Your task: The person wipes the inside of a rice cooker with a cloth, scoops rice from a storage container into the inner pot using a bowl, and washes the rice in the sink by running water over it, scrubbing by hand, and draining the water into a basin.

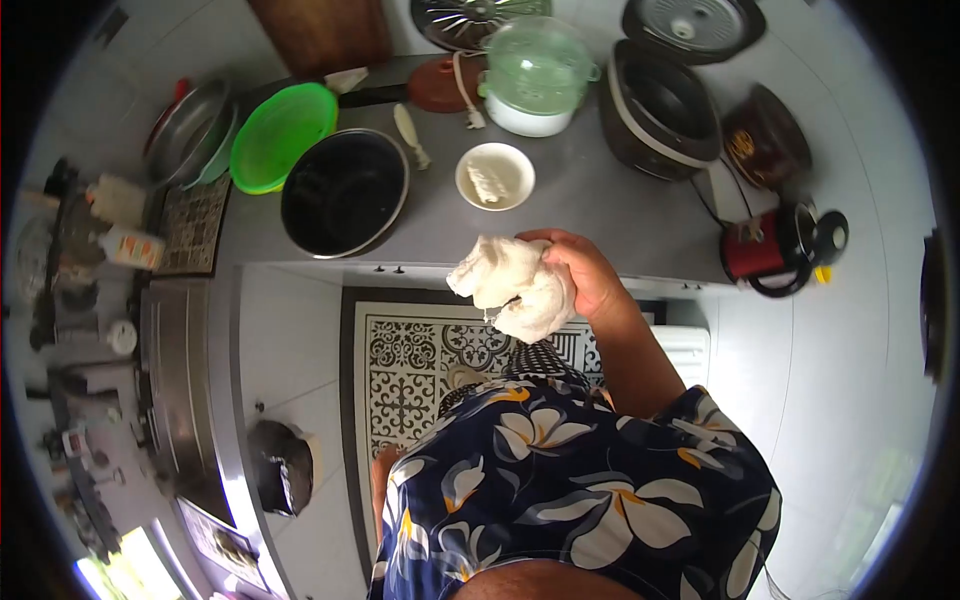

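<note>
A bunched white cloth (525, 290) is gripped in my right hand (583, 268), in front of the counter's edge. Just beyond it on the grey counter (430, 215) sits a white bowl (513, 166) with a white piece inside. To the left of the bowl are a black pot (345, 192) and a light-handled utensil (411, 136). My left arm (382, 480) hangs low at my left side, partly behind the patterned shirt; the fingers of that hand cannot be made out.
A green basin (285, 137) and metal bowls (192, 130) stand at the left. Behind are a green steamer (538, 68) and an open rice cooker (662, 110). A red kettle (765, 246) sits at the right. Below lies a patterned mat (403, 380).
</note>
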### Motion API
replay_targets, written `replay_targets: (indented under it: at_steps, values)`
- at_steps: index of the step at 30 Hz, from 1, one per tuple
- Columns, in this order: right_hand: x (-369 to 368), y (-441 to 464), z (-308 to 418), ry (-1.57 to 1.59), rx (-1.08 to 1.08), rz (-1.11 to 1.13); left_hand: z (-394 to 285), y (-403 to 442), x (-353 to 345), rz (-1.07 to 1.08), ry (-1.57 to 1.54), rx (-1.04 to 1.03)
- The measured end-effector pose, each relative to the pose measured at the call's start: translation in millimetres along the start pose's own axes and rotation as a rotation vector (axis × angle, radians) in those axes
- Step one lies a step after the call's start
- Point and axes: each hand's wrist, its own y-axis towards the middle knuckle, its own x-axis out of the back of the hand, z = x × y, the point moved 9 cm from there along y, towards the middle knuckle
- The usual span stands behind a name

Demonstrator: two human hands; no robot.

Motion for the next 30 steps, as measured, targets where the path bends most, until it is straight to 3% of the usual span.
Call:
replay_targets:
  at_steps: [5, 10, 12, 16, 18, 21, 22, 23, 24, 25, 26, 28, 30]
  values:
    - [21, -19, 69, -0.098, 0.187, -0.082, 19, 8, -20, 0.110, -0.048, 0.030]
    - [46, -35, 138, -0.160, 0.363, -0.183, -25, 33, -9, 0.082, -0.067, -0.035]
    - [71, -41, 161, -0.170, 0.474, -0.329, -43, 38, -6, 0.074, -0.068, -0.049]
    - [113, -19, 170, -0.241, 0.459, -0.253, -79, 45, 1, 0.049, -0.080, -0.060]
    - [132, -7, 158, -0.821, 0.400, -0.414, -96, 44, 5, 0.019, -0.089, -0.062]
    - [169, 30, 101, -0.903, 0.287, -0.241, -108, 50, -3, -0.086, 0.087, -0.112]
    - [179, 40, 85, -1.243, 0.306, -0.200, -133, 34, 6, -0.093, 0.140, -0.162]
    - [186, 48, 66, -1.576, 0.353, -0.149, -119, 32, -1, -0.155, -0.015, -0.020]
    - [190, 52, 43, -1.833, 0.396, -0.134, -109, 46, -50, -0.041, 0.511, -0.341]
    - [189, 52, 26, -2.085, 0.458, -0.129, -109, 35, -45, -0.055, 0.274, -0.166]
    - [175, 51, 15, -2.080, 0.484, -0.062, -111, 25, -40, -0.075, 0.037, -0.003]
    - [167, 46, 18, -2.157, 0.293, -0.303, -103, 10, -63, -0.120, -0.030, 0.061]
    - [169, 50, 19, -2.158, 0.298, -0.267, -112, -14, -86, -0.019, 0.033, 0.087]
